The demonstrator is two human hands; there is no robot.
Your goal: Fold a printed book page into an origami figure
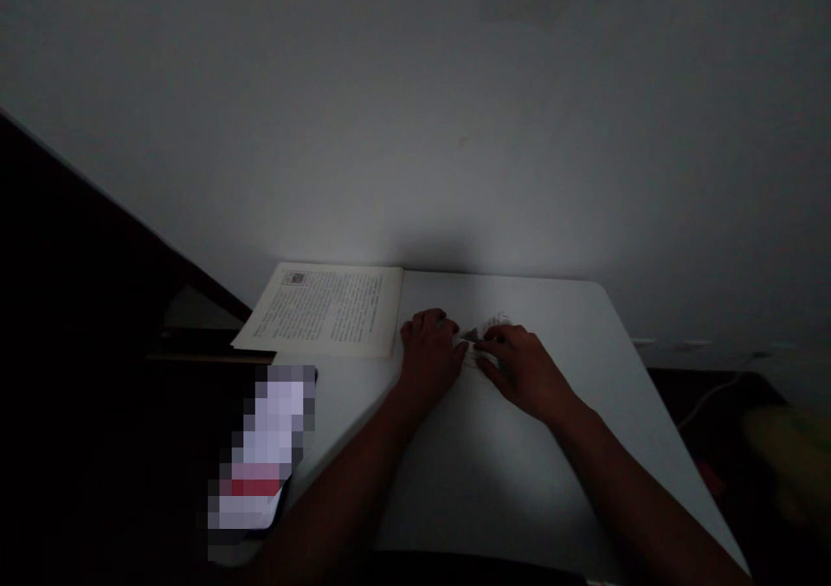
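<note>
A small folded piece of printed paper [472, 335] lies on the white table between my two hands; a dark triangular area shows on it. My left hand [428, 348] is closed at its left side, fingers bent and thumb against the paper's edge. From the right, my right hand [523, 365] pinches the same paper with thumb and fingers. Some printed lines [497, 319] show just beyond the right fingertips. The hands cover much of the paper, and the light is dim, so its full shape is hard to make out.
Printed sheets [331, 309] with a square code lie at the table's back left corner, against the wall [421, 136]. A lit phone [263, 456], its screen blurred out, is at the left edge of the white table [571, 309]. A cable [714, 391] runs beyond the right edge.
</note>
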